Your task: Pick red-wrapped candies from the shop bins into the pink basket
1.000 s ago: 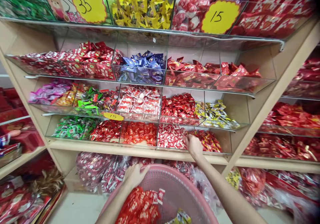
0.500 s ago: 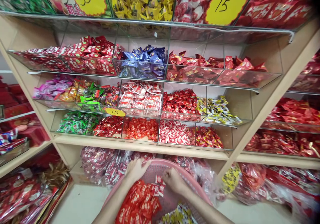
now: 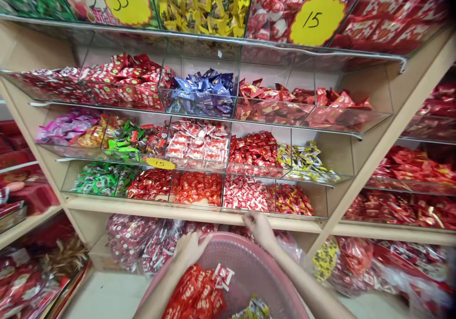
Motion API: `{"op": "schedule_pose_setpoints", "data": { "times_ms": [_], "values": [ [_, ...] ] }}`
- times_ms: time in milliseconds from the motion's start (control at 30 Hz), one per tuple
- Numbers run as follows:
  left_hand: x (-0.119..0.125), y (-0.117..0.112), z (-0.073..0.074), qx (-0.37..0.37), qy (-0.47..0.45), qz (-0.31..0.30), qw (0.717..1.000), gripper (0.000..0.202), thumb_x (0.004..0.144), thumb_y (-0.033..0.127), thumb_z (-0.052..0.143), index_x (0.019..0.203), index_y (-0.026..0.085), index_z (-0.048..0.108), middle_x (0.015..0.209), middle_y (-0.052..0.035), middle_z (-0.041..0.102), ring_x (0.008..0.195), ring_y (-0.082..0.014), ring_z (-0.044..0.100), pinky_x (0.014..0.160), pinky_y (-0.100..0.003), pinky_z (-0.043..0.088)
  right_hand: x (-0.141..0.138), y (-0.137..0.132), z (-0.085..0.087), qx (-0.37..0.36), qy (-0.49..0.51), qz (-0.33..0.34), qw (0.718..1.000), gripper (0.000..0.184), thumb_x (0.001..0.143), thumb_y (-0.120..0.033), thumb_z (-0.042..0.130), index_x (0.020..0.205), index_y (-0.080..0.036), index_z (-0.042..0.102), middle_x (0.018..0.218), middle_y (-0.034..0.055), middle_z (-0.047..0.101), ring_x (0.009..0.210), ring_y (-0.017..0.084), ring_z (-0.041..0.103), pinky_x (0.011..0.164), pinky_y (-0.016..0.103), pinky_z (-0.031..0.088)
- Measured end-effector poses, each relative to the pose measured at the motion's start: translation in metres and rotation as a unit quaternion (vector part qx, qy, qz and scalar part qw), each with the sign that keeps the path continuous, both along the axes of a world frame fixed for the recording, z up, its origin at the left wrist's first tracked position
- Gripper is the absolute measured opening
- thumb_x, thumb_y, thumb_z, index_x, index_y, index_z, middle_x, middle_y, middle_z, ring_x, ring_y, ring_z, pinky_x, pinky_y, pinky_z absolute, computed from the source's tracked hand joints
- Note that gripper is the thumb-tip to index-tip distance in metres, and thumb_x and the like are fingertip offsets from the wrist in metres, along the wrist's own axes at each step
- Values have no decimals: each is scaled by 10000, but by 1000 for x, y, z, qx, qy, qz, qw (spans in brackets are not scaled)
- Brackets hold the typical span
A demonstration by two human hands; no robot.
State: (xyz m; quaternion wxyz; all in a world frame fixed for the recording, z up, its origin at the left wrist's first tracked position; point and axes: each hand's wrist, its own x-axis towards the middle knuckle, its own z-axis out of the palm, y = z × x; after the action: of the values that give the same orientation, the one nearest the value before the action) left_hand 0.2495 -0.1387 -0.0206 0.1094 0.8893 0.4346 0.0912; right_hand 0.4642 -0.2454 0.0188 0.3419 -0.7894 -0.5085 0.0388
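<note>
My left hand (image 3: 191,248) grips the far rim of a pink plastic basket (image 3: 256,255), fingers over the edge. Inside the basket lie a heap of red-wrapped candies (image 3: 194,293), a few red-and-white wrapped candies (image 3: 223,277) and some yellow-and-white wrapped candies (image 3: 253,308). My right hand (image 3: 259,227) is beyond the rim, in front of the wooden shelf edge, just below a bin of small red-and-white candies (image 3: 245,193). Its fingers are curled, and whatever they may hold is hidden.
Clear-walled bins of wrapped candies (image 3: 197,188) fill the tiered shelf ahead. The wooden ledge (image 3: 149,212) runs under the lowest tier. Bagged candies (image 3: 131,238) lie below it, with a cardboard box (image 3: 101,255) at left. Yellow price tags (image 3: 317,20) hang above.
My right hand has moved up from inside the basket to the shelf edge. The red-and-white candies beside it now lie by the red heap. My left hand still grips the rim.
</note>
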Motion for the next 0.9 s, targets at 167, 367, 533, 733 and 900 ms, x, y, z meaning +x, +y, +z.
{"op": "schedule_pose_setpoints", "data": {
  "times_ms": [167, 367, 533, 733, 900],
  "values": [
    [0, 1, -1, -1, -6, -1, 1000, 685, 787, 645, 130, 833, 194, 643, 831, -121, 679, 796, -244, 626, 677, -294, 420, 61, 10, 22, -44, -22, -151, 987, 222, 730, -291, 438, 606, -177, 583, 633, 46, 624, 613, 147, 555, 535, 218, 330],
    [1, 1, -2, -1, 1, -4, 1000, 691, 782, 653, 124, 834, 195, 639, 816, -120, 679, 797, -247, 627, 675, -297, 421, 82, 22, 10, -137, 26, -216, 966, 236, 693, -338, 464, 658, -150, 602, 673, 104, 631, 620, 172, 574, 509, 238, 344],
    [2, 0, 0, -9, 8, -2, 1000, 686, 786, 649, 126, 860, 198, 638, 833, -114, 679, 821, -247, 625, 693, -297, 424, 85, 30, 7, -135, 37, -239, 961, 213, 660, -331, 500, 666, -144, 599, 690, 127, 624, 662, 211, 583, 507, 259, 351],
    [2, 0, 1, -3, 15, 2, 1000, 683, 786, 649, 128, 850, 202, 641, 835, -114, 679, 828, -258, 624, 704, -316, 429, 86, 29, 4, -88, 77, -229, 966, 130, 614, -270, 543, 522, -179, 532, 536, 54, 558, 555, 167, 536, 463, 241, 319],
    [2, 1, -1, 7, 6, -3, 1000, 685, 788, 648, 121, 825, 203, 640, 812, -106, 680, 805, -253, 629, 697, -313, 431, 80, 27, 9, -24, 145, -207, 967, 195, 624, -304, 550, 477, -186, 499, 418, 5, 480, 439, 122, 465, 412, 226, 306]
  ]
}}
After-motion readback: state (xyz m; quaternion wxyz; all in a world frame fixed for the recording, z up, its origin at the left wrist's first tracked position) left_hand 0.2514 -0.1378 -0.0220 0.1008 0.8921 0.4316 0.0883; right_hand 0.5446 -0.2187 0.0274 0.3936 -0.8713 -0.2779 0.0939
